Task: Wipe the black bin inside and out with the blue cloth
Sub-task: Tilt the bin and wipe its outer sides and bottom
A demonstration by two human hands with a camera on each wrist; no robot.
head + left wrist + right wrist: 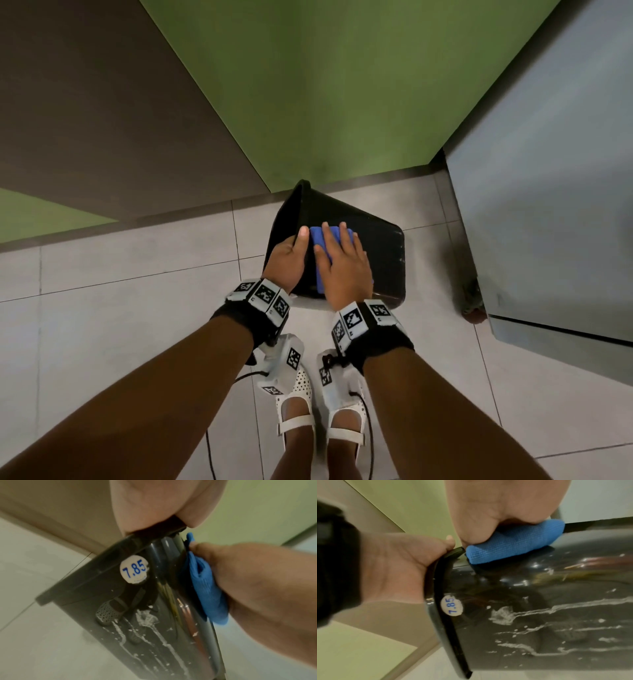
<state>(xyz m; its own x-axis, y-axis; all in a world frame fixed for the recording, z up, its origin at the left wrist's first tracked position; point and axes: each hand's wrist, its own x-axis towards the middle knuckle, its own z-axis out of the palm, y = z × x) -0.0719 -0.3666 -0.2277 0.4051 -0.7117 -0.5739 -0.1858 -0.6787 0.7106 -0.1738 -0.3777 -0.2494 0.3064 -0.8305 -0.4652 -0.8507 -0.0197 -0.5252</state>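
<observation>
The black bin (pixel 376 253) is tipped over on the tiled floor, its mouth to the left. My left hand (pixel 287 260) grips its rim, thumb on the outside. My right hand (pixel 342 270) lies flat on the folded blue cloth (pixel 317 236) and presses it against the bin's upper outer side near the rim. In the left wrist view the cloth (pixel 205 588) is bunched under the right hand (pixel 257 588) against the bin (pixel 120 615). White dried streaks and a round "7.85" sticker (pixel 452 606) mark the bin's side (pixel 539 615). The bin's inside is hidden.
A grey cabinet (pixel 548 205) stands close on the right, with a small dark clump (pixel 472 308) on the floor at its base. A green and brown wall (pixel 308 85) rises just behind the bin. My feet in white shoes (pixel 298 404) and cables are below the hands.
</observation>
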